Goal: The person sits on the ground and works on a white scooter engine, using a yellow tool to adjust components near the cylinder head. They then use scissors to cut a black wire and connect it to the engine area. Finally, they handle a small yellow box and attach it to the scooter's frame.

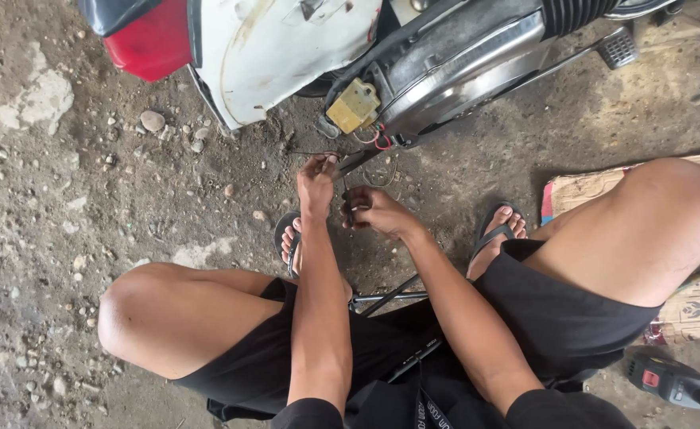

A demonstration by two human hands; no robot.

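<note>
My left hand (316, 181) reaches up under a motorcycle (445, 63), its fingertips pinched on a thin dark wire (310, 153) beside a dark metal bar (358, 161). Just to the right and lower, my right hand (372, 210) is curled shut around a small dark object that I cannot identify. A thin wire loop (383, 179) hangs between the hands and the bike. Above them a yellow boxy part (354, 105) with a red wire (382, 141) sits on the frame.
A white side panel (286, 48) and red tail piece (147, 44) sit at the top. My bare knees and sandalled feet (288, 238) frame the hands on gravelly dirt. Cardboard (699, 306) lies at right, a power tool (672, 381) at lower right, a black metal stand (389, 295) under my legs.
</note>
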